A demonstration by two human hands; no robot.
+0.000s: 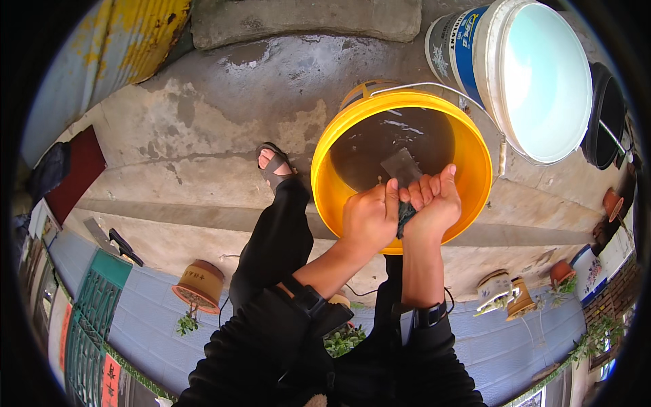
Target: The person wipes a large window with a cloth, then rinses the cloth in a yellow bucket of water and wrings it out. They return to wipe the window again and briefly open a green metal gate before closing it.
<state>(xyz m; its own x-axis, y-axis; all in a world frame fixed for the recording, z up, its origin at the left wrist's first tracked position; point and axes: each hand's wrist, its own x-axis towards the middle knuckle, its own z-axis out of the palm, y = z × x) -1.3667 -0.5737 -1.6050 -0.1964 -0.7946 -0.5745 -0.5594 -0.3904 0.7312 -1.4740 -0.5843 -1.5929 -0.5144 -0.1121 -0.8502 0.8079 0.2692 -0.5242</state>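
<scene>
A yellow plastic bucket (pixel 320 178) of dark, murky water (pixel 386 132) stands before me, its wire handle lying over toward the right. Over the near part of its opening, my left hand (pixel 370 213) and my right hand (pixel 435 201) are close together, both closed on a dark wet cloth (pixel 405 216). Most of the cloth is hidden by the fingers. A greyish, see-through flat patch (pixel 402 165) shows just beyond the fingers against the water; what it is I cannot tell.
A large white bucket (pixel 501 76) with a blue band stands at the upper right, beside a black bucket (pixel 602 117). My sandalled foot (pixel 274 163) is left of the yellow bucket. A concrete slab (pixel 305 20) lies at the top; potted plants (pixel 201 285) line the wall behind me.
</scene>
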